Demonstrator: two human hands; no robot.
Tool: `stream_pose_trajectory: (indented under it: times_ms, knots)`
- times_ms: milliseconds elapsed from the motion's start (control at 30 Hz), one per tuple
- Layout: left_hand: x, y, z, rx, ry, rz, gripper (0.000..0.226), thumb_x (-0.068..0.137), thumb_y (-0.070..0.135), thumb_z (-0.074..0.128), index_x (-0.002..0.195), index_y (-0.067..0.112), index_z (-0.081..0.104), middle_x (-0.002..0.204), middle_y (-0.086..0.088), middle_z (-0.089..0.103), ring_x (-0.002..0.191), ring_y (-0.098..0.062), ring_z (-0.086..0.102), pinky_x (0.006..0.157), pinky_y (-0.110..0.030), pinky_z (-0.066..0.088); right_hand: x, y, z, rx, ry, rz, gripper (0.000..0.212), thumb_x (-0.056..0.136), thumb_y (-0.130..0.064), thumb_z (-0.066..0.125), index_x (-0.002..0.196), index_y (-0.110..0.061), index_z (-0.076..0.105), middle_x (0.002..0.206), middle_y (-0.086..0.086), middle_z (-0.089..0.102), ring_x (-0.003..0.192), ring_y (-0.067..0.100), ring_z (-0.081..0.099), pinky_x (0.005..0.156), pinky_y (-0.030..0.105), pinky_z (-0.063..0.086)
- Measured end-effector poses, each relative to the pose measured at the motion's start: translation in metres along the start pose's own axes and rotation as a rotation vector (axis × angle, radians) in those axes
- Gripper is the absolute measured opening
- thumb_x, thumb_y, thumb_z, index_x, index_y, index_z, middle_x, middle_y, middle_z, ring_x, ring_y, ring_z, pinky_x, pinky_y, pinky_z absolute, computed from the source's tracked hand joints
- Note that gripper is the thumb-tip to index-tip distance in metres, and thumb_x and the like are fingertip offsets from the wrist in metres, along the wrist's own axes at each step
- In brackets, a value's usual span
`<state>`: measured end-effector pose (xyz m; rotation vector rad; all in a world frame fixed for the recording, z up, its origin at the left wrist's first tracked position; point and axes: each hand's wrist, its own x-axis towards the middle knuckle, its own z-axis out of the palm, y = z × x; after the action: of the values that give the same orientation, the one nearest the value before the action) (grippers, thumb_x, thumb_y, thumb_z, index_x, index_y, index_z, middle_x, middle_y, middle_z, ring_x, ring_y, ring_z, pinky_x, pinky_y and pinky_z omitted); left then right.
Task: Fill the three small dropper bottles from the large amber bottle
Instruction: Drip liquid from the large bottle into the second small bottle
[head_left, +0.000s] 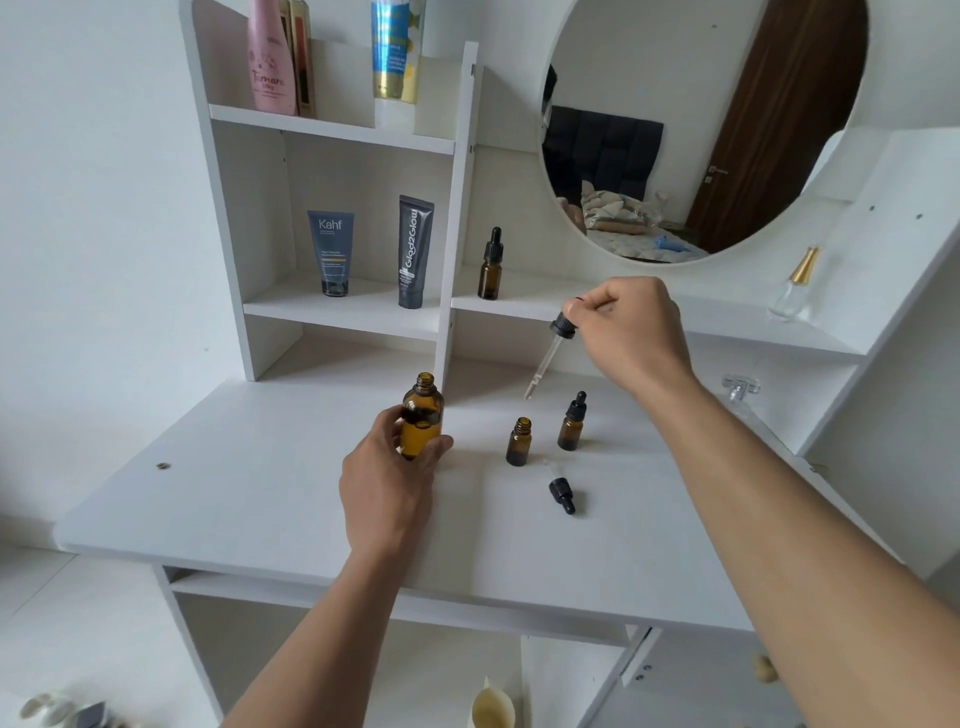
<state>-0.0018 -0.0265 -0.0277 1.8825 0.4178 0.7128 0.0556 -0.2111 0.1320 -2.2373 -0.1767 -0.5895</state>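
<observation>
Your left hand (387, 480) wrapped round open large amber bottle (422, 415), upright on desk (234, 499); your right hand (631, 332) pinched long dropper (550, 351) above uncapped small bottle (519, 441); capped small bottle (573, 422) just beside; loose dropper cap (562, 493) lay near; third small bottle (491, 265) on shelf (524, 304).

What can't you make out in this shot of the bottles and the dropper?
Head view:
- Large amber bottle: liquid level, hidden by left hand.
- Dropper: bulb covered by right hand; glass tube contents too small.
- Open small bottle: fill level unreadable through dark glass.
</observation>
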Motion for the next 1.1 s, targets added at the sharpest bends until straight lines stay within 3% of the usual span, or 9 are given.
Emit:
stream_pose_trajectory:
  times_ms: [100, 400, 533, 733, 867, 967, 1100]
  knots:
    - [0.000, 0.000, 0.000, 0.001, 0.001, -0.002, 0.045, 0.080, 0.041, 0.078, 0.121, 0.032, 0.063, 0.102, 0.008, 0.072, 0.099, -0.018, 0.066, 0.082, -0.036, 0.051, -0.002, 0.006, 0.002, -0.005, -0.014, 0.013, 0.017, 0.094, -0.024, 0.070, 0.077, -0.019, 0.070, 0.071, -0.015, 0.061, 0.086, 0.017, 0.065, 0.058, 0.019, 0.039]
    - [0.000, -0.001, 0.001, -0.004, 0.001, -0.004, 0.045, 0.080, 0.040, 0.079, 0.121, 0.032, 0.063, 0.104, 0.010, 0.072, 0.099, -0.016, 0.066, 0.081, -0.033, 0.050, -0.006, 0.016, 0.015, -0.020, -0.041, 0.020, 0.015, 0.094, -0.025, 0.069, 0.082, -0.017, 0.073, 0.076, -0.011, 0.066, 0.087, 0.018, 0.067, 0.062, 0.023, 0.044]
    - [0.000, -0.002, 0.001, 0.005, 0.002, -0.003, 0.046, 0.080, 0.040, 0.079, 0.122, 0.032, 0.063, 0.105, 0.009, 0.072, 0.099, -0.017, 0.066, 0.082, -0.034, 0.051, -0.008, 0.018, 0.021, -0.032, -0.048, 0.021, 0.014, 0.094, -0.026, 0.070, 0.081, -0.020, 0.071, 0.080, -0.005, 0.068, 0.084, 0.018, 0.066, 0.057, 0.018, 0.040]
    - [0.000, -0.001, 0.001, 0.008, -0.002, -0.010, 0.044, 0.080, 0.040, 0.079, 0.121, 0.033, 0.063, 0.102, 0.012, 0.070, 0.096, -0.016, 0.066, 0.076, -0.031, 0.046, -0.011, 0.024, 0.032, -0.058, -0.066, 0.016, 0.015, 0.094, -0.023, 0.070, 0.082, -0.014, 0.073, 0.072, -0.014, 0.062, 0.079, 0.015, 0.064, 0.068, 0.023, 0.045]
    - [0.001, -0.001, 0.001, -0.001, -0.006, -0.014, 0.044, 0.080, 0.040, 0.078, 0.121, 0.033, 0.063, 0.101, 0.013, 0.069, 0.098, -0.015, 0.065, 0.077, -0.030, 0.046, -0.011, 0.025, 0.037, -0.080, -0.070, 0.005, 0.018, 0.094, -0.016, 0.069, 0.077, -0.012, 0.072, 0.065, -0.018, 0.056, 0.064, 0.004, 0.056, 0.053, 0.015, 0.037]
    - [0.001, -0.001, 0.001, 0.003, -0.006, -0.011, 0.045, 0.080, 0.041, 0.078, 0.121, 0.033, 0.063, 0.104, 0.012, 0.070, 0.098, -0.015, 0.065, 0.077, -0.030, 0.047, -0.011, 0.024, 0.039, -0.097, -0.070, -0.005, 0.017, 0.094, -0.014, 0.069, 0.077, -0.010, 0.073, 0.065, -0.018, 0.056, 0.063, -0.002, 0.054, 0.053, 0.012, 0.036]
    - [0.001, -0.002, 0.001, 0.002, -0.004, -0.015, 0.045, 0.080, 0.040, 0.078, 0.121, 0.033, 0.063, 0.106, 0.011, 0.072, 0.100, -0.016, 0.066, 0.081, -0.033, 0.050, -0.013, 0.023, 0.040, -0.099, -0.086, -0.017, 0.020, 0.095, -0.018, 0.070, 0.076, -0.012, 0.072, 0.066, -0.015, 0.059, 0.067, 0.007, 0.060, 0.057, 0.019, 0.040]
